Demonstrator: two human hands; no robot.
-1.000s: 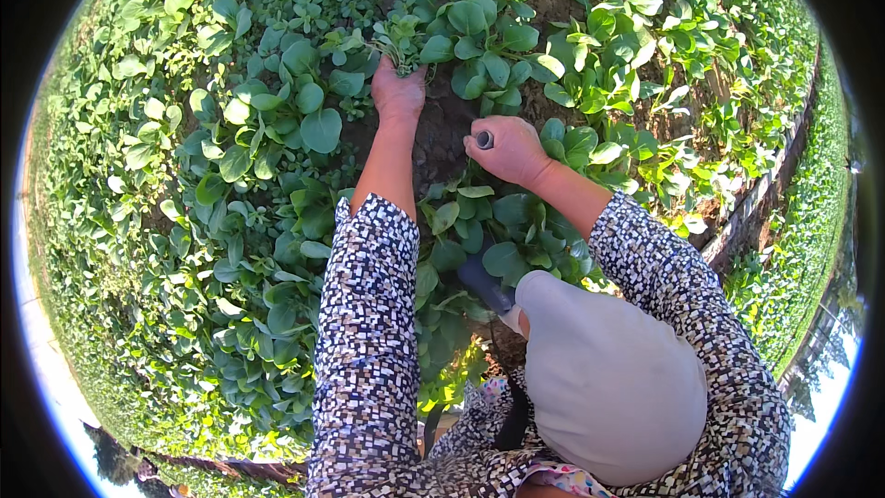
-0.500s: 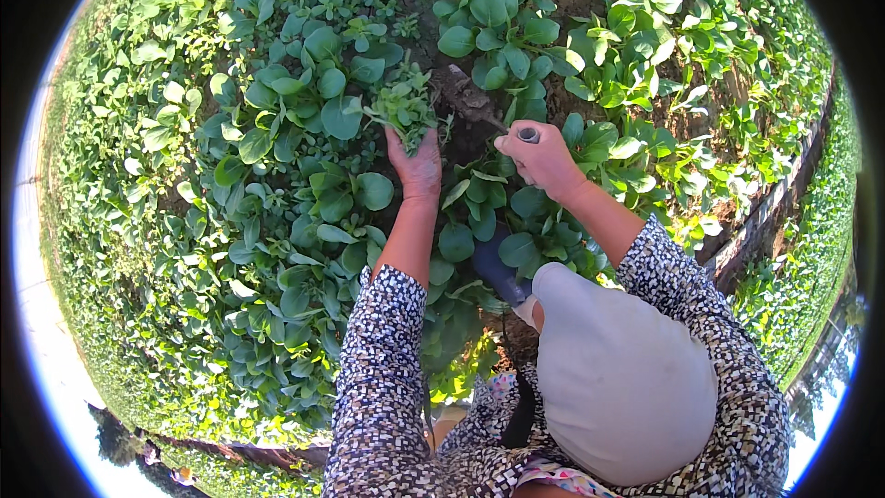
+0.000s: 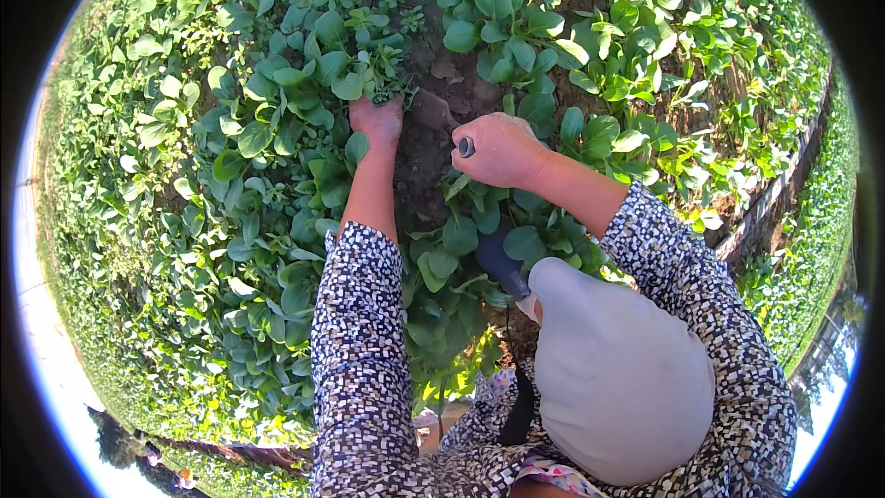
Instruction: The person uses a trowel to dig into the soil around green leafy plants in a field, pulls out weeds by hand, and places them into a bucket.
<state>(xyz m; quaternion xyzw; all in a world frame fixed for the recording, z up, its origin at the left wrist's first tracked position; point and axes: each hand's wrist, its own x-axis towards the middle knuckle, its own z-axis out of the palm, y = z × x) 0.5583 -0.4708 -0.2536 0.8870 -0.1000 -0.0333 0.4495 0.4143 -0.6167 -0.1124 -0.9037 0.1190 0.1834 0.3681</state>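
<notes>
My left hand (image 3: 377, 120) reaches in among the leaves at the centre, closed on small-leaved weeds (image 3: 382, 66); its fingertips are hidden beneath the greenery. Just to its right, my right hand (image 3: 501, 149) makes a fist around the handle (image 3: 466, 146) of a small trowel. The trowel's soil-coated blade (image 3: 430, 112) lies against the dark earth (image 3: 424, 166), close to my left hand. A broad-leaved green plant (image 3: 304, 83) stands left of my left hand, and another leafy plant (image 3: 498, 14) grows beyond my right hand.
Dense rows of leafy greens (image 3: 138, 212) spread out on both sides. A dark shoe (image 3: 500, 260) rests among the leaves below my right hand. A dark, narrow border (image 3: 774, 194) runs along the bed at the right.
My left hand has moved left and slightly up, carrying the weeds down among the leaves. My right hand has shifted left with the trowel, and its blade is now lower and farther left.
</notes>
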